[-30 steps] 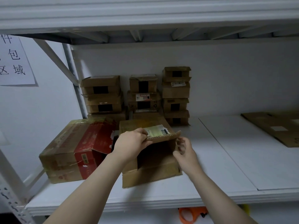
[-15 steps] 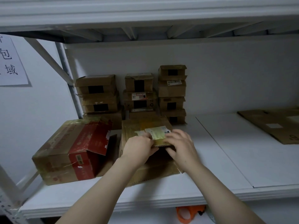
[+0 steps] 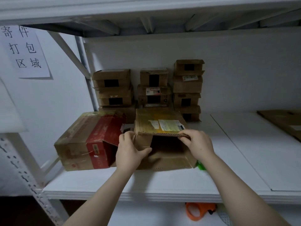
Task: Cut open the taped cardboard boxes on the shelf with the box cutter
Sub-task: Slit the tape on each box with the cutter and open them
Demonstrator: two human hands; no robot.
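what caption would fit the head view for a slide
Left hand and right hand hold open the flaps of a cardboard box on a white shelf, red box beside it

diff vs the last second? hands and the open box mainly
Half a second ago both hands pressed the top flap down over the mouth of the open box. Now it is raised again: the right hand pinches its front edge, and the left hand has shifted down-left to grip the left side flap. The red box and stacked small boxes stayed put.

Free shelf (image 3: 244, 152) right of open box (image 3: 162, 124); red box (image 3: 84, 141) crowds left, stacks (image 3: 187, 88) behind.
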